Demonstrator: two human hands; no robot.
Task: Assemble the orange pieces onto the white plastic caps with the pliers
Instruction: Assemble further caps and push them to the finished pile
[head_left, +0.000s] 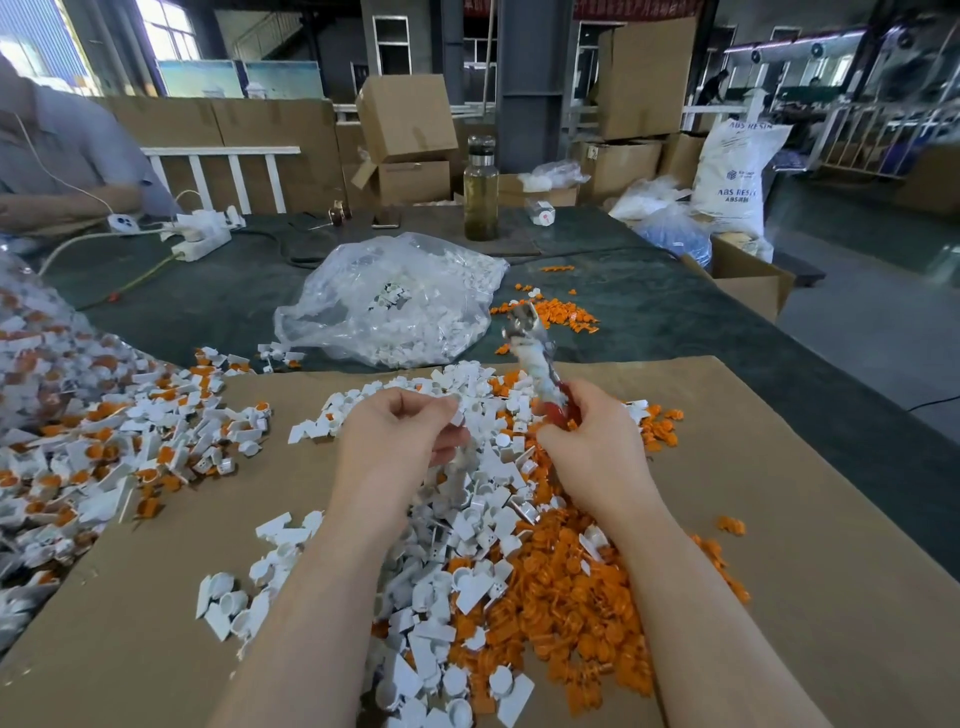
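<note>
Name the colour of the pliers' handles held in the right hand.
Red, seen in the head view: pliers, right hand.

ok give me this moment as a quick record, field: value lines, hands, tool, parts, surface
left hand: left hand pinches a white cap above the pile
right hand: right hand grips the red handles of the pliers, tool head pointing up and away
loose parts: white caps heaped on the left, orange pieces on the right
surface: cardboard sheet
finished pile: mixed white-and-orange parts at far left
supply: clear bag of white caps beyond the cardboard
also: glass bottle further back
</note>
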